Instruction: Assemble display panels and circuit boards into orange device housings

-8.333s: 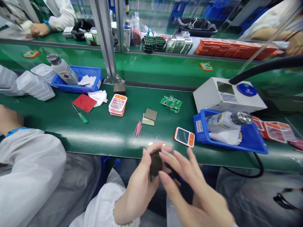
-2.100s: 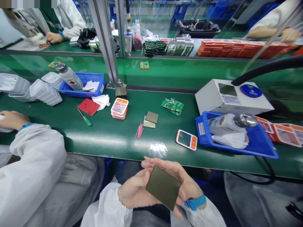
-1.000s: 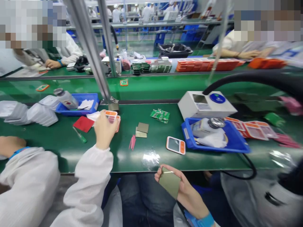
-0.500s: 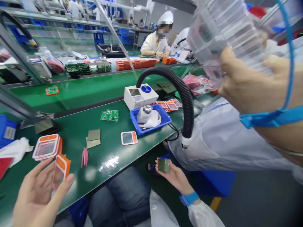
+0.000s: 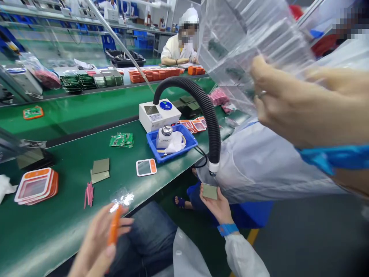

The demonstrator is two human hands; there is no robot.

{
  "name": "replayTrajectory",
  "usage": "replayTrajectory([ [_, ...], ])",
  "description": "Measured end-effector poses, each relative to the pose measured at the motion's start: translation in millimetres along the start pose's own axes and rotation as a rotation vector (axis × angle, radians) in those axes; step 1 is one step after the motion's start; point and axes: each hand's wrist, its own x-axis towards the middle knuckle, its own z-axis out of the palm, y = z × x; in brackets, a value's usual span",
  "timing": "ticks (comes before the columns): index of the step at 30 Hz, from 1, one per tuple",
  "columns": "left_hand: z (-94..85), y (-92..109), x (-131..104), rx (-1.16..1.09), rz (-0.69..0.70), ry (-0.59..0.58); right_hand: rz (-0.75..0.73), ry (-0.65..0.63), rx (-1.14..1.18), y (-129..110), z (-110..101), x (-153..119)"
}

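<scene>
My left hand (image 5: 100,234) holds an orange-and-white frame (image 5: 114,225), seen edge-on, over the table's front edge. My right hand (image 5: 217,204), with a blue wrist strap, grips a flat grey-green panel (image 5: 210,191) just below the nozzle of a black flexible hose (image 5: 211,130). A similar frame with a dark screen (image 5: 146,167) lies on the green table (image 5: 121,192). At the left is a stack of orange-and-white frames (image 5: 37,185). Two grey-green panels (image 5: 100,167) and several pink strips (image 5: 88,195) lie between them.
A blue tray (image 5: 173,156) holds a bottle and white cloth, beside a white box (image 5: 154,119). Green circuit boards (image 5: 122,140) lie behind the panels. At the right, another person's hands (image 5: 294,100) hold clear plastic trays (image 5: 248,46). A person in a white cap (image 5: 188,17) sits across.
My left hand has moved right, away from the stack, with the frame. My right hand has brought its panel up under the hose nozzle. The view has shifted, and the clear trays appear further left.
</scene>
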Motion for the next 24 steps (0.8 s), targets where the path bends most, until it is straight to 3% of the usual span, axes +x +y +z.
replayTrajectory([
  [3, 50.8, -11, 17, -0.201, -0.217, -0.488, 0.013, 0.017, 0.023, -1, 0, -6],
  [4, 68.0, -18, 25, -0.261, -0.297, -0.612, 0.013, 0.022, 0.033, -2, 1, -6],
  [5, 84.2, -26, 33, -0.322, -0.356, -0.659, 0.010, 0.026, 0.045, -3, 3, -5],
  [8, 121.7, -58, 60, -0.487, -0.521, -0.648, -0.007, 0.044, 0.080, -6, 9, 2],
  [13, 152.3, -107, 93, -0.506, -0.696, -0.666, -0.033, 0.080, 0.135, -11, 11, 6],
  [17, 179.4, -129, 113, -0.524, -0.768, -0.627, 0.009, 0.076, 0.153, -12, 14, -4],
  [24, 251.6, -156, 139, -0.580, -0.858, -0.579, 0.107, 0.055, 0.135, -22, 33, -12],
])
